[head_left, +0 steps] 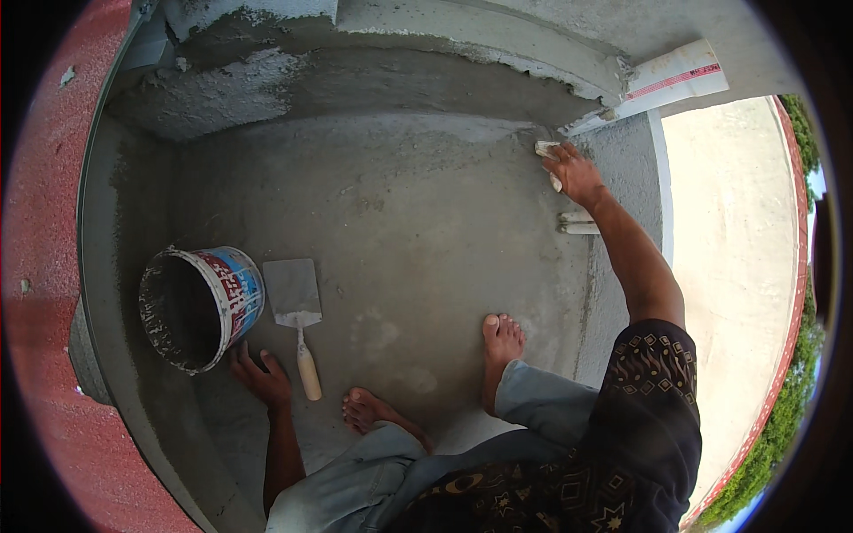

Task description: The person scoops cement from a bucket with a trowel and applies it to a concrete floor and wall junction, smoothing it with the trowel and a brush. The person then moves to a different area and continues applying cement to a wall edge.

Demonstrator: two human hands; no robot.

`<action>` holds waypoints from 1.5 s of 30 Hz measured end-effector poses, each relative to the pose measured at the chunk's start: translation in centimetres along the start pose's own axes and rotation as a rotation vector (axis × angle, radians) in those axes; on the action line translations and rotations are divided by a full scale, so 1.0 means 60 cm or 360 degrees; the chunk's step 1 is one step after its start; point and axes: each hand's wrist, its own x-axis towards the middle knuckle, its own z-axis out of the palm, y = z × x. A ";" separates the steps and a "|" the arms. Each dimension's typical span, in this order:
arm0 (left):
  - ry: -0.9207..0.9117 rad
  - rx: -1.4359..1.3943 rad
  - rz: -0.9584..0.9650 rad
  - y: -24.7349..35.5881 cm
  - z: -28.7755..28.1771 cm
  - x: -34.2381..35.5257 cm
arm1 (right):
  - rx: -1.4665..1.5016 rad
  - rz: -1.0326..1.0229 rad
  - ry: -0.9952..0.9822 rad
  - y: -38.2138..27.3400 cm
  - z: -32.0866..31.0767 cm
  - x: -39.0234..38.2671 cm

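Left hand [263, 377] beside bucket [236, 291], smeared inside

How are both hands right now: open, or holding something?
Left hand: open, beside the bucket; contact unclear.
Right hand: closed on a pale object.

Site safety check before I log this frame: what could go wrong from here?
1. The trowel lies with its handle close to the bare left foot; a shift of that foot could land on it.
2. The left hand is right beside the bucket, so a careless move might knock it.
3. The right hand, bare, is on a pale piece by the rough edging; knuckles could scrape.
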 end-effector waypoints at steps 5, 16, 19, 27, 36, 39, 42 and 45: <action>0.0016 -0.0014 0.0008 0.000 0.002 0.004 | -0.0115 0.0172 -0.0089 0.012 -0.005 -0.016; 0.0006 0.0116 0.0055 -0.010 0.000 0.001 | 0.0948 0.0008 0.0704 -0.092 -0.015 0.045; 0.0013 0.0129 0.0069 -0.007 0.006 0.002 | 0.1039 -0.0013 0.0901 -0.093 -0.013 0.050; 0.0015 0.0200 0.0116 -0.015 0.010 0.004 | 0.1242 -0.0297 0.0941 -0.192 -0.074 0.111; -0.0018 0.0275 0.0099 -0.025 0.001 0.001 | 0.1168 -0.0372 0.0758 -0.138 -0.086 0.102; -0.0015 0.0270 0.0117 -0.023 0.014 0.002 | 0.1008 -0.0229 0.0665 -0.015 -0.013 0.042; -0.0013 0.0238 0.0117 -0.026 0.018 -0.001 | 0.0842 -0.0126 0.0544 0.037 0.003 0.000; -0.0017 0.0212 0.0075 -0.027 0.011 0.001 | 0.0658 0.0035 0.0268 0.038 -0.017 -0.004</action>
